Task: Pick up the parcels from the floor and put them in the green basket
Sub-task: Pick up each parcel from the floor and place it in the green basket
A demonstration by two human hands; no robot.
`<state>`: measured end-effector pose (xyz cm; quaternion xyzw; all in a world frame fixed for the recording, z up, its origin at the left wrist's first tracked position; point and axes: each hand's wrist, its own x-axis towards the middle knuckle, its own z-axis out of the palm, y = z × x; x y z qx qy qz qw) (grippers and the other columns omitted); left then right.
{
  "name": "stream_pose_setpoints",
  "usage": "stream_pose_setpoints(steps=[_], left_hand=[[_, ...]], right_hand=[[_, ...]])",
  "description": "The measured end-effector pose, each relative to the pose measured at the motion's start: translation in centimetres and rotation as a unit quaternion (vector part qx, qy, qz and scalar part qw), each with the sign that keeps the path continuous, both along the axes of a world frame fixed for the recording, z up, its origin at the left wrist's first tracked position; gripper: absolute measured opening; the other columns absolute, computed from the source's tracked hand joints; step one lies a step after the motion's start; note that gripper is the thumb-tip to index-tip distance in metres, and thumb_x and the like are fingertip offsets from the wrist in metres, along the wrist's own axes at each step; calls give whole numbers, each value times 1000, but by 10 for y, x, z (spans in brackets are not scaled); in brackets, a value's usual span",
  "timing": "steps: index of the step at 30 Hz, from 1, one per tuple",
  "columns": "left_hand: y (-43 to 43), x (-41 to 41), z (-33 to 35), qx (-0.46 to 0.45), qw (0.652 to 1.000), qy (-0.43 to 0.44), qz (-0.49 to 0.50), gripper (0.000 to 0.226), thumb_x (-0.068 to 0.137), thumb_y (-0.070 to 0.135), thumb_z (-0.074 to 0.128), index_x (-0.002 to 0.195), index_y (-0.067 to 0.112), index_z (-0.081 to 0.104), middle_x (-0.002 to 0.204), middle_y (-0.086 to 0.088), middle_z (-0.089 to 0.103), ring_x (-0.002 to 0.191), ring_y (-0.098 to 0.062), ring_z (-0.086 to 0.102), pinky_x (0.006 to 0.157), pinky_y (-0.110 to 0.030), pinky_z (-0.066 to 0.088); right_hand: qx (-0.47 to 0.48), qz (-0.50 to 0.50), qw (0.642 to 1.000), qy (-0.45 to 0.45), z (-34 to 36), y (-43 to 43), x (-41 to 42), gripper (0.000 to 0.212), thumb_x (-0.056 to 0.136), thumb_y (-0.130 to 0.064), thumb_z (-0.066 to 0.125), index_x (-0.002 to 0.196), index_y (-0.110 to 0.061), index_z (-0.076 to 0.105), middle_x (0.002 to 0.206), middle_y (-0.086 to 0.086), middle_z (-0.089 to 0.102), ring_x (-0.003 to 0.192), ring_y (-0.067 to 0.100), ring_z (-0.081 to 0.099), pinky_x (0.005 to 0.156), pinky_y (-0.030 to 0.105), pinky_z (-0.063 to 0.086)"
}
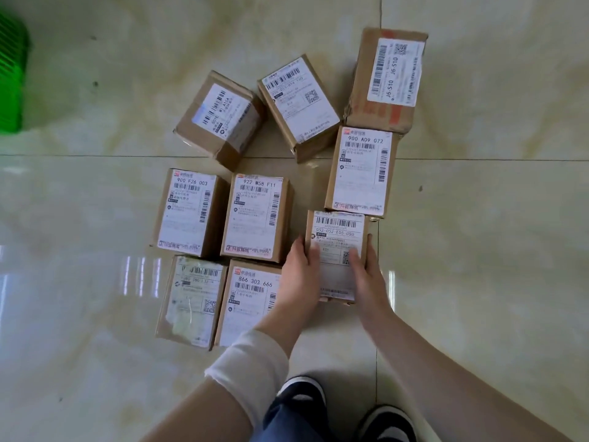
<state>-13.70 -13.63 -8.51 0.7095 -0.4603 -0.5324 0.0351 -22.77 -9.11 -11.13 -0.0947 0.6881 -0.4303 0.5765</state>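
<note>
The left hand (301,266) and the right hand (363,266) are pressed against opposite long sides of one parcel (338,247), thumbs lying on its white label, so the box is clamped between them. Whether it has left the floor (95,218) yet cannot be told; its near end looks slightly raised, but that is only a judgement. The box's long axis runs straight away from the person, and both hands grip it near its closer end, at about equal reach.

The green basket (11,78) shows only as a corner at the far left edge of the view, well apart from the held parcel and on the left hand's side. The coming move therefore looks like a lift followed by a long sweep leftward and forward, passing above the other parcels (255,215) that lie between. Eight more boxes remain on the tiles, the nearest ones just beside the left wrist, so the task seems barely begun.
</note>
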Motion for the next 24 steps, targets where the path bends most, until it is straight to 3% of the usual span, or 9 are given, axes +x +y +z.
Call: stream_pose_setpoints(steps=[2,5,8,11,15,19,22,24], left_hand=[[-2,-1,-3,17,1000,-13,-6,39,97,41,29,112,11,48,118,-9,59,107,-28,56,88,-36,45],[-2,-2,-9,20,1000,-5,-4,38,97,41,29,111,10,47,118,-10,59,107,-29,57,89,-38,45],[2,-5,-3,29,1000,8,1,37,97,41,29,114,12,45,119,-7,58,108,-27,56,86,-34,44],[17,-9,21,49,999,15,-2,46,97,41,29,133,14,38,129,-7,55,115,-27,55,93,-37,46],[49,-2,97,88,995,34,23,48,96,40,32,137,15,37,130,-7,56,115,-26,56,92,-33,47],[66,17,205,111,987,93,71,44,94,41,40,131,18,42,114,-4,63,95,-21,63,84,-39,55],[67,34,286,117,973,153,124,43,94,38,43,130,15,39,108,-3,61,80,-11,62,61,-24,56],[63,47,334,109,963,193,152,40,95,36,40,131,19,35,108,-4,58,79,-10,60,62,-25,55]], right_hand=[[-11,-2,1000,-3,-4,1,0,30,97,-23,42,126,-29,44,118,-4,61,101,11,62,83,23,53],[-14,-3,1000,-15,-8,2,1,38,96,-26,43,134,-23,43,126,2,60,109,20,61,92,36,51],[-12,-2,1000,-22,-1,6,-3,28,97,-24,41,125,-25,47,123,4,61,105,19,62,87,30,53],[11,1,1000,-14,30,22,-7,32,97,-26,41,129,-23,45,123,2,60,102,15,61,79,24,55],[55,18,998,27,113,54,-3,31,97,-30,43,128,-31,46,122,-2,60,105,18,61,92,39,51],[61,29,998,20,228,68,7,29,98,-26,41,126,-27,48,113,-5,63,93,8,63,82,31,53],[68,32,997,28,313,64,20,31,98,-27,41,128,-25,47,113,-4,62,87,4,63,71,20,54],[67,51,996,39,362,55,30,33,98,-29,41,131,-27,45,114,-5,60,87,3,62,65,17,52]])
